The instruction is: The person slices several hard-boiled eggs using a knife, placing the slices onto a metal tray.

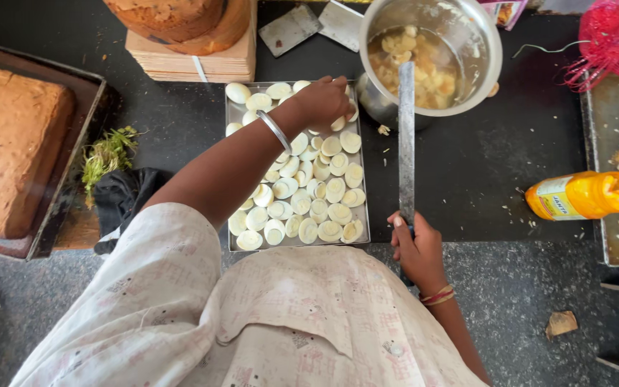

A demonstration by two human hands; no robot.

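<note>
A steel tray [231, 118] on the black counter holds several halved boiled eggs [317, 190], cut side up, with a few whole ones at its far end. My left hand [324, 100], a metal bangle on its wrist, reaches over the far right corner of the tray with fingers curled around a boiled egg. My right hand [415, 247] grips the handle of a long flat knife [405, 143] just right of the tray. The blade points away from me, its tip over a steel pot [494, 64].
The pot holds pale chunks in liquid. An orange squeeze bottle [582, 195] lies to the right beside a metal tray [610, 244] of shreds. A brown loaf [8, 143] in a dark pan, green herbs [109, 154] and a black cloth [120, 197] sit left. A red net bag [610, 39] is at the far right.
</note>
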